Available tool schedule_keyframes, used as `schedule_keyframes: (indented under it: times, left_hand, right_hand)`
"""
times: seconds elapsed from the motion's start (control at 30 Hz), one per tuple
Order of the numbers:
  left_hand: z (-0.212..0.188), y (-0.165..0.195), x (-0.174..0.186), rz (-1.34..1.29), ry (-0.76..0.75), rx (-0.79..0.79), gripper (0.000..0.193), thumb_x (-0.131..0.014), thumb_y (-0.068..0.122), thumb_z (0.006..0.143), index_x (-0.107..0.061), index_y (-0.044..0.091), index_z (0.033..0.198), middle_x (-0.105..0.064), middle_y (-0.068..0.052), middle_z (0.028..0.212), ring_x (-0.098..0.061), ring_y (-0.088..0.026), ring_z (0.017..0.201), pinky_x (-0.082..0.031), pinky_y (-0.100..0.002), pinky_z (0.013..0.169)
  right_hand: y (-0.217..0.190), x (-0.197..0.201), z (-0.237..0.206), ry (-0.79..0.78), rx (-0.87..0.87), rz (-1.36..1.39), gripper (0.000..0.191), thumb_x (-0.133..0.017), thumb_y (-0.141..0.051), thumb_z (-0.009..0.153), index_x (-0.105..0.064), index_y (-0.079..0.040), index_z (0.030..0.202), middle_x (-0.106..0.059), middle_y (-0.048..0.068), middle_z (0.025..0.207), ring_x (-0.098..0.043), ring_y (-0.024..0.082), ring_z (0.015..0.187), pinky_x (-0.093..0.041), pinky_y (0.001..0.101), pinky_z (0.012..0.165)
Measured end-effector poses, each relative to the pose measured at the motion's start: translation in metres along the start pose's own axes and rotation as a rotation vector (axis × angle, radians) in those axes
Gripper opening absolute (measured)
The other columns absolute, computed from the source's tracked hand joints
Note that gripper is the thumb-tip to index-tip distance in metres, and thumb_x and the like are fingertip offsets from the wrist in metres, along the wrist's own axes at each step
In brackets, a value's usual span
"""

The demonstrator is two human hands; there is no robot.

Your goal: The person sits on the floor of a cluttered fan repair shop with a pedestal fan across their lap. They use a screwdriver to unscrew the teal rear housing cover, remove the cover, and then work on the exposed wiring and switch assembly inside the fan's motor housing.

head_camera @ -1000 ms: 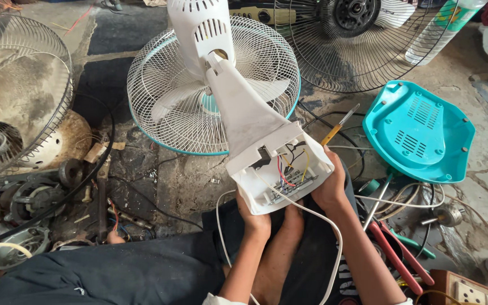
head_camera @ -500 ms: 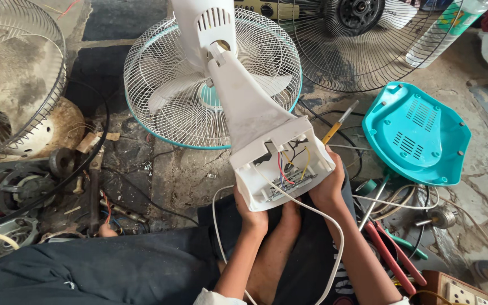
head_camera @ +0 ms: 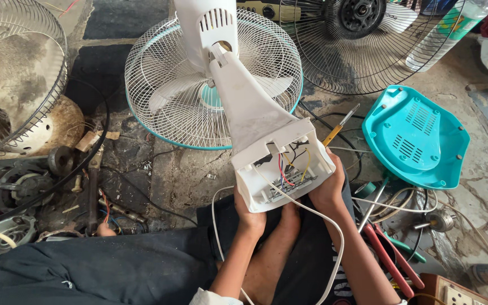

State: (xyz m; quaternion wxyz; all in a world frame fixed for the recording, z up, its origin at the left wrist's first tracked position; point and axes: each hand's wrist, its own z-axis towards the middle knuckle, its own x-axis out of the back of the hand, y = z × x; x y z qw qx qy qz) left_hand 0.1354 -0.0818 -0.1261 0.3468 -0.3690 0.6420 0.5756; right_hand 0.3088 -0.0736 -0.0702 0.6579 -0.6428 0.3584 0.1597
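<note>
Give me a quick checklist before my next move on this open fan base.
1. Both hands steady the base: left hand and right hand grip the white fan base from either side. Ok.
2. Wiring exposed: coloured wires show in the open underside. Ok.
3. Power disconnected: the white cord runs out of view. Cannot tell.
4. Screwdriver within reach: the yellow-handled screwdriver lies by the right hand. Ok.
5. Cover at hand: the teal base cover lies on the floor to the right. Ok.
</note>
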Motion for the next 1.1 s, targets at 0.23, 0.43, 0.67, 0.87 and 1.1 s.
schedule_keyframes:
  times: [0.23,0.43,0.67,0.87,1.1]
  left_hand:
    - [-0.002,0.001,0.004,-0.006,-0.075,0.025,0.052,-0.041,0.040,0.105,-0.049,0.005,0.143,-0.060,-0.010,0.137,-0.058,-0.022,0.126,-0.045,-0.040,0.109]
    - [0.000,-0.003,0.008,0.045,-0.096,-0.035,0.050,-0.046,0.037,0.106,-0.049,0.001,0.142,-0.061,-0.012,0.133,-0.060,-0.022,0.122,-0.048,-0.040,0.105]
    - [0.001,-0.008,0.019,0.122,-0.150,-0.118,0.049,-0.048,0.035,0.105,-0.048,0.001,0.141,-0.061,-0.013,0.131,-0.061,-0.022,0.120,-0.050,-0.039,0.102]
    - [0.003,-0.013,0.018,0.045,-0.094,-0.081,0.048,-0.045,0.036,0.106,-0.050,0.003,0.141,-0.061,-0.011,0.133,-0.060,-0.021,0.123,-0.048,-0.039,0.105]
    - [0.005,-0.012,0.023,-0.028,-0.016,0.022,0.051,-0.044,0.039,0.104,-0.049,0.005,0.142,-0.061,-0.010,0.134,-0.060,-0.022,0.124,-0.046,-0.041,0.107]
  right_hand:
    - [-0.001,-0.005,-0.002,0.001,0.008,0.022,0.044,-0.042,-0.035,0.105,-0.060,-0.002,0.128,-0.069,0.011,0.117,-0.065,0.025,0.107,-0.050,0.0382,0.096]
    - [0.005,0.007,0.002,-0.028,0.025,0.019,0.041,-0.042,-0.032,0.103,-0.061,-0.003,0.124,-0.069,0.010,0.113,-0.065,0.023,0.103,-0.051,0.0362,0.093]
    - [0.020,0.026,0.013,-0.073,0.110,0.073,0.038,-0.042,-0.030,0.108,-0.062,-0.001,0.121,-0.068,0.011,0.108,-0.065,0.024,0.099,-0.051,0.0351,0.089]
    - [0.010,0.011,0.006,0.011,0.031,0.058,0.044,-0.040,-0.032,0.099,-0.062,-0.003,0.123,-0.069,0.011,0.112,-0.067,0.024,0.102,-0.052,0.0356,0.093]
    - [0.014,0.021,0.010,0.002,0.028,0.084,0.041,-0.043,-0.032,0.103,-0.061,-0.002,0.125,-0.068,0.012,0.114,-0.065,0.026,0.104,-0.051,0.0381,0.094]
